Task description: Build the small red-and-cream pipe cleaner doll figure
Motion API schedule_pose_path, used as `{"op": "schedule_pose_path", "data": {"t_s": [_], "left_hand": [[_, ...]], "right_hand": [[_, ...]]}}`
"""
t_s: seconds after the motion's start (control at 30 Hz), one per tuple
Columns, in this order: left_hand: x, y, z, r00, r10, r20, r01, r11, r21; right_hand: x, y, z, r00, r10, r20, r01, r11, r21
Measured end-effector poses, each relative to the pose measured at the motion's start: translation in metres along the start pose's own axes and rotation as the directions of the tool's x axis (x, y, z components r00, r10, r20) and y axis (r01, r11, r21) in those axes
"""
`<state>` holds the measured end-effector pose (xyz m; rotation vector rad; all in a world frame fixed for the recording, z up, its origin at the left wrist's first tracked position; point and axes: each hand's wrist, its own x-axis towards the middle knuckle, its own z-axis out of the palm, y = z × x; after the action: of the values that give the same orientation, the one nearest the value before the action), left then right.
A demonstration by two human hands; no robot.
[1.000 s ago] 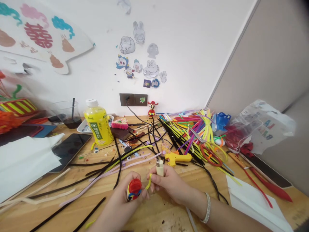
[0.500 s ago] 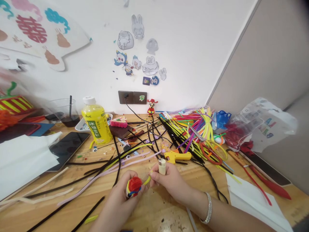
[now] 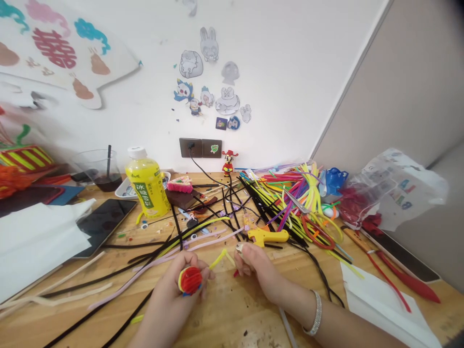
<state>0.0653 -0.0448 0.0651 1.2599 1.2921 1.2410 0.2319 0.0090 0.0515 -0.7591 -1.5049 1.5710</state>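
My left hand (image 3: pixel 177 280) is closed around a small pipe-cleaner piece (image 3: pixel 191 280) with a ribbed red top and yellow and blue edges. From its fingertips a yellow pipe cleaner (image 3: pixel 218 258) rises, bends at a peak and slopes down towards my right hand (image 3: pixel 257 266). That hand is closed around a pale lighter (image 3: pixel 239 248), whose metal top shows above the fist. A tiny red tip (image 3: pixel 236 273) pokes out under its fingers; what it belongs to is hidden. Whether the right fingers touch the yellow strip I cannot tell.
A yellow glue gun (image 3: pixel 268 237) lies just beyond my right hand, before a heap of coloured pipe cleaners (image 3: pixel 290 208) with scissors (image 3: pixel 297 200). A drink bottle (image 3: pixel 148 188), a dark tablet (image 3: pixel 105 227) and a red-bladed knife (image 3: pixel 406 275) lie around. A pipe-cleaner figure (image 3: pixel 228 163) stands by the wall.
My hands have moved apart, and the yellow pipe cleaner now shows a bend between them. The lighter has sunk lower into my right fist. The red-topped piece has shifted left.
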Motion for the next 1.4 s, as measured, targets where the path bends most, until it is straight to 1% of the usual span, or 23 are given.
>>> {"op": "schedule_pose_path", "data": {"t_s": [0.1, 0.23, 0.4, 0.63, 0.8, 1.13, 1.27, 1.4], "left_hand": [[0.000, 0.001, 0.001, 1.000, -0.021, 0.003, 0.021, 0.998, -0.065], [-0.001, 0.003, 0.002, 0.999, -0.047, 0.004, 0.047, 0.994, -0.099], [-0.002, 0.004, 0.002, 0.999, -0.031, 0.021, 0.033, 0.997, -0.070], [-0.003, 0.002, 0.000, 0.999, -0.019, 0.033, 0.021, 0.999, -0.044], [-0.002, 0.002, -0.001, 0.999, 0.013, 0.031, -0.013, 1.000, 0.003], [-0.003, 0.003, 0.000, 1.000, 0.006, 0.022, -0.007, 0.999, 0.046], [-0.003, 0.002, 0.000, 1.000, -0.004, 0.017, 0.004, 1.000, -0.011], [-0.001, 0.002, 0.000, 0.999, -0.041, 0.029, 0.044, 0.989, -0.143]], "right_hand": [[0.000, -0.007, 0.002, 0.999, 0.027, 0.033, -0.025, 0.997, -0.067], [0.000, -0.013, 0.004, 0.999, 0.027, 0.033, -0.023, 0.993, -0.114], [-0.001, -0.014, 0.005, 0.999, 0.017, 0.032, -0.009, 0.974, -0.226], [-0.004, -0.013, 0.006, 1.000, 0.009, 0.015, -0.004, 0.945, -0.327], [-0.003, -0.012, 0.007, 1.000, 0.014, 0.021, -0.006, 0.932, -0.362], [-0.003, -0.014, 0.006, 1.000, 0.024, 0.019, -0.014, 0.918, -0.396], [-0.004, -0.014, 0.005, 1.000, 0.019, 0.010, -0.014, 0.923, -0.385], [-0.005, -0.014, 0.004, 1.000, -0.011, 0.028, 0.020, 0.928, -0.373]]}}
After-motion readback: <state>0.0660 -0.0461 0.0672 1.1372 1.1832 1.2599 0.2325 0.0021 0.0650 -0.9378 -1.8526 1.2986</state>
